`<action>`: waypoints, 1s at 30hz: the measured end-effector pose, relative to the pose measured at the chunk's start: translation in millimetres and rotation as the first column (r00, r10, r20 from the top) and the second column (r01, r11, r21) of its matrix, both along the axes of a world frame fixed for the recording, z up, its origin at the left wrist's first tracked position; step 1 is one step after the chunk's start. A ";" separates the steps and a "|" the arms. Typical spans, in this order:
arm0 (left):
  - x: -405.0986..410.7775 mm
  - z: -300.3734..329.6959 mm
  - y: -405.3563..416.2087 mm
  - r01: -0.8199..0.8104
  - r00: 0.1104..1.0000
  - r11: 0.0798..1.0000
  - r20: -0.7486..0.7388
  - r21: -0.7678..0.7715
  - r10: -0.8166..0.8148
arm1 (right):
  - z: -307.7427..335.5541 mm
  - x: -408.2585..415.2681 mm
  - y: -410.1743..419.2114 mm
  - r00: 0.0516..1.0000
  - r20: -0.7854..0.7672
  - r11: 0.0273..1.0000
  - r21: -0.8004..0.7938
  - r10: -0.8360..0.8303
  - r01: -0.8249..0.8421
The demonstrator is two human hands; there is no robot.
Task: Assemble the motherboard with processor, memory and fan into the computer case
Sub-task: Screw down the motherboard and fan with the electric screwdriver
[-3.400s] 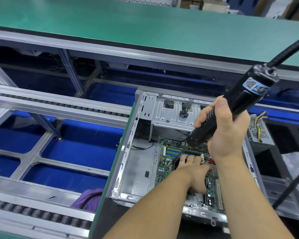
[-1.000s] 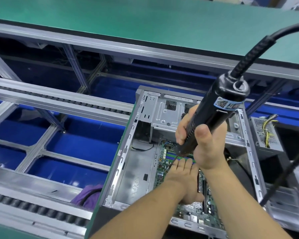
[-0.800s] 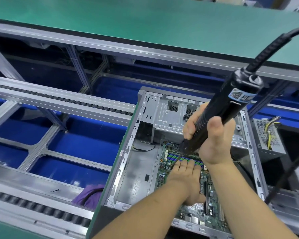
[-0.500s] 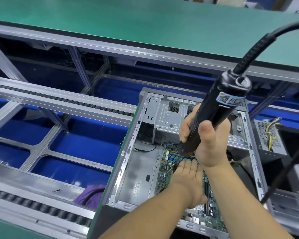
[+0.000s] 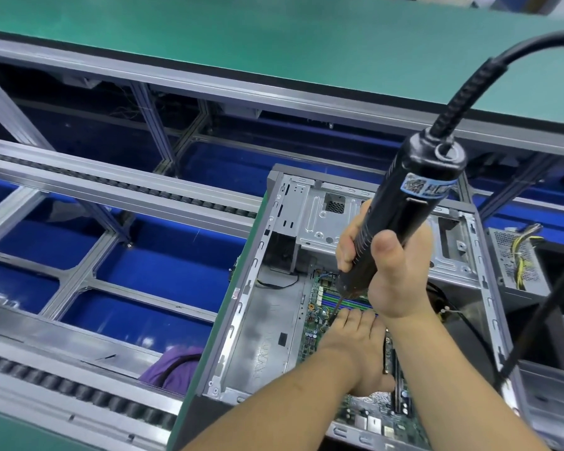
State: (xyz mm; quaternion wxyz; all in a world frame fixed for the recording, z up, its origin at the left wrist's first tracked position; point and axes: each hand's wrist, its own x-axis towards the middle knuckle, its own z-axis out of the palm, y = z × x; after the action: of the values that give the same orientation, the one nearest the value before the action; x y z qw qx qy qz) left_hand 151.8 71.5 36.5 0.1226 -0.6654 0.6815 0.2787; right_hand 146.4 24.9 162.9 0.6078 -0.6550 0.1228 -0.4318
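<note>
An open grey computer case (image 5: 267, 327) lies flat with a green motherboard (image 5: 316, 323) inside it. My left hand (image 5: 355, 343) rests flat on the board, fingers straight and pointing away from me. My right hand (image 5: 391, 271) grips a black electric screwdriver (image 5: 407, 203), held steeply tilted. Its thin bit (image 5: 336, 307) comes down onto the board just ahead of my left fingertips, near the coloured memory slots (image 5: 342, 299). My hands hide the processor area and any fan.
A thick black cable (image 5: 469, 89) leaves the screwdriver's top. A power supply (image 5: 515, 262) with yellow wires sits right of the case. Roller conveyor rails (image 5: 118, 190) over blue trays run on the left. A purple object (image 5: 173, 366) lies by the case's left side. Green bench (image 5: 274, 43) behind.
The screwdriver has swayed from side to side in my right hand and now stands steeper, its bit staying at about the same place on the board. My left hand has stayed flat on the board.
</note>
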 end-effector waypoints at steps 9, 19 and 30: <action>-0.9 -1.2 0.0 -0.013 1.000 1.000 -0.001 0.016 0.013 | -1.2 -4.4 -0.3 0.998 0.066 0.999 -0.030 0.016 -0.014; -1.2 -0.6 0.6 -0.009 1.000 1.000 -0.001 -0.005 0.009 | -1.4 -6.9 2.4 0.998 0.056 0.999 -0.037 0.008 -0.005; 0.5 -1.5 0.8 -0.017 1.000 1.000 -0.008 -0.017 0.017 | -4.5 -10.3 3.9 0.997 0.078 1.000 -0.026 0.016 -0.014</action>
State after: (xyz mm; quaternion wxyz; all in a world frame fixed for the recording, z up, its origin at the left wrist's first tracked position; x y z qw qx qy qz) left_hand 152.3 72.3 35.1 0.1118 -0.6710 0.6788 0.2765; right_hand 136.1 28.8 158.4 0.6071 -0.6461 0.0884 -0.4541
